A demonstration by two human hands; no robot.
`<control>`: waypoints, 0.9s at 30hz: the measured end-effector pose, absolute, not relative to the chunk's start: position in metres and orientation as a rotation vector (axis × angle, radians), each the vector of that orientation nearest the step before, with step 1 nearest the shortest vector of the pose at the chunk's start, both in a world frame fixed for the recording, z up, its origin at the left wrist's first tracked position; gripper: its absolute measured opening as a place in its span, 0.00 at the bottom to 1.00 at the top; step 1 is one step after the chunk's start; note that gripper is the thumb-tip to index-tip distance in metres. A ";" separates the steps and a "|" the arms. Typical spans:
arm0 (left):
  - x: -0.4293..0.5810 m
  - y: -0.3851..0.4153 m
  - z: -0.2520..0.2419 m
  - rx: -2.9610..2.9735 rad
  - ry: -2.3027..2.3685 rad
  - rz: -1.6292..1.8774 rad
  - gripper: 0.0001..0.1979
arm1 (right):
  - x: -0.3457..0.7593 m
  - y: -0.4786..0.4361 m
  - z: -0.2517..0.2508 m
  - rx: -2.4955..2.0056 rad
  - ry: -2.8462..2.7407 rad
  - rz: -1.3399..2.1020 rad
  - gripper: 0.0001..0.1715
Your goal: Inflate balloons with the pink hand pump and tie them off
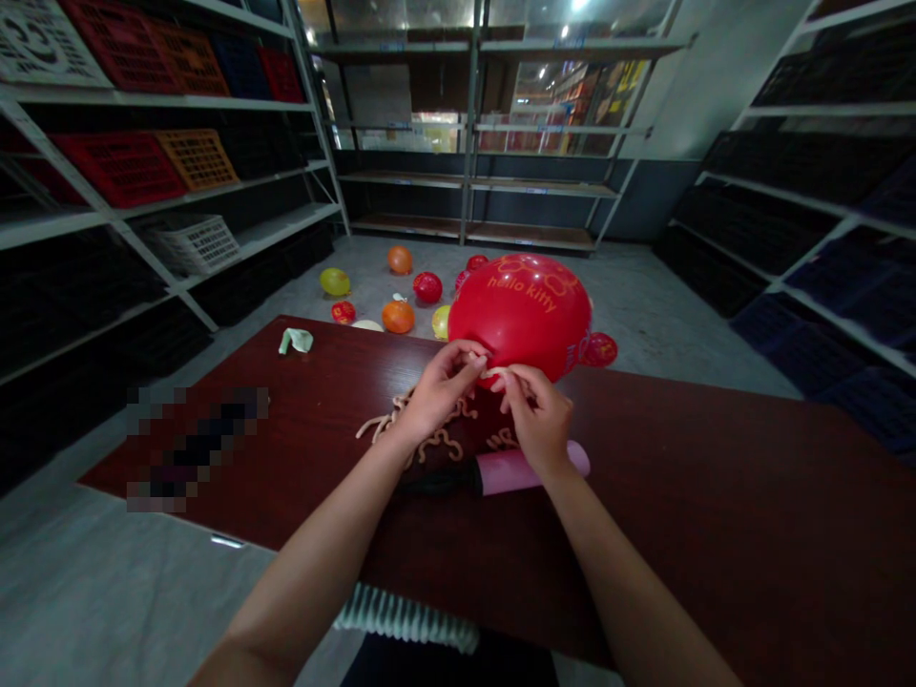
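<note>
An inflated red balloon with yellow print rests on the far part of the dark red table. My left hand pinches the balloon's neck, fingers closed. My right hand is closed too, pinching a pale rubber band against the same neck. Below my hands lies a loose pile of pale rubber bands. A pink hand pump with a black handle lies on the table under my right wrist.
A limp pale green balloon lies at the table's far left corner. Several inflated balloons, red, orange and yellow, sit on the grey floor beyond. Metal shelving with crates lines the left, back and right walls.
</note>
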State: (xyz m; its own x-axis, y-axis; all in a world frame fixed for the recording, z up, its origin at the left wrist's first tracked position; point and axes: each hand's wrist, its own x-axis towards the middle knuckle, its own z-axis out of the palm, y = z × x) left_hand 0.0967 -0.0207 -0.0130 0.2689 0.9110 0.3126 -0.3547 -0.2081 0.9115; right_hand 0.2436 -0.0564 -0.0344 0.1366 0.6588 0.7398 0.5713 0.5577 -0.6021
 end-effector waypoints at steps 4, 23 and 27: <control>0.102 -0.024 -0.015 1.121 0.526 1.290 0.13 | 0.244 -0.054 -0.035 -1.113 -1.629 -0.061 0.08; 0.107 -0.028 -0.009 0.846 0.444 1.353 0.15 | 0.245 -0.053 -0.037 -1.106 -1.723 -0.298 0.04; 0.107 -0.028 -0.010 0.905 0.492 1.359 0.16 | 0.245 -0.054 -0.037 -1.090 -1.728 -0.270 0.08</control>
State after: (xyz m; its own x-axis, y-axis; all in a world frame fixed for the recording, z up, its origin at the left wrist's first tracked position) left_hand 0.1065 -0.0282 -0.0101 0.1854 0.9634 0.1938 -0.6164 -0.0396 0.7865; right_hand 0.2451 -0.0540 -0.0369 -0.0591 0.5365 0.8418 0.7678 0.5634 -0.3051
